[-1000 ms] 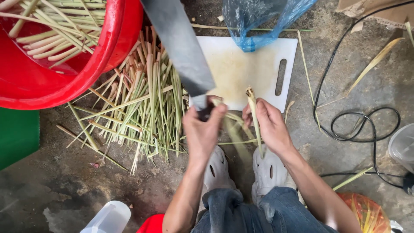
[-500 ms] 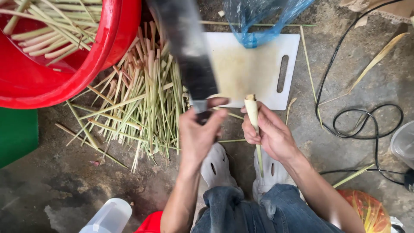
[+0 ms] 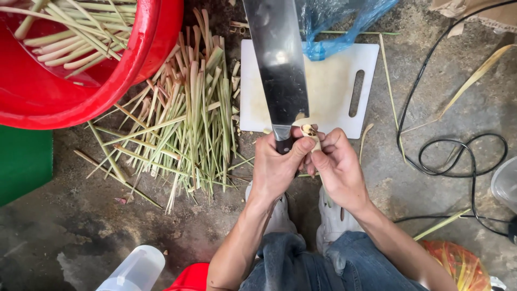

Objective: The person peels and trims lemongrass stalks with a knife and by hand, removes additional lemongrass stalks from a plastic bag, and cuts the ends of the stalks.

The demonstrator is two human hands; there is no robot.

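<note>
The left hand [image 3: 277, 167] is closed tight around the dark handle of a cleaver [image 3: 280, 70], thumb pressed up beside the cut end of a stalk [image 3: 309, 131]. The right hand [image 3: 336, 167] is curled around that same stalk, fingers wrapped over it, so the two hands sit touching, knuckle to knuckle. Only the stalk's pale, round cut tip shows above the fingers, turned up toward the camera; the rest is hidden in the grip, so its long axis cannot be judged with certainty. The cleaver's broad steel blade runs straight away from the hands, long axis pointing ahead and slightly left, its tip out of frame. Just beyond the hands, under the blade, lies a white board [image 3: 334, 86] with a slot handle on its right side, and a blue bag [image 3: 334, 21] rests at its far edge. To the left of the hands a heap of stalks [image 3: 188, 118] fans across the concrete floor [image 3: 64, 237], and farther left stands a red tub [image 3: 81, 102] holding trimmed stalks. A black cable [image 3: 458, 156] loops to the right. Below the hands are white shoes [image 3: 328, 221] and jeans [image 3: 301, 264].
</note>
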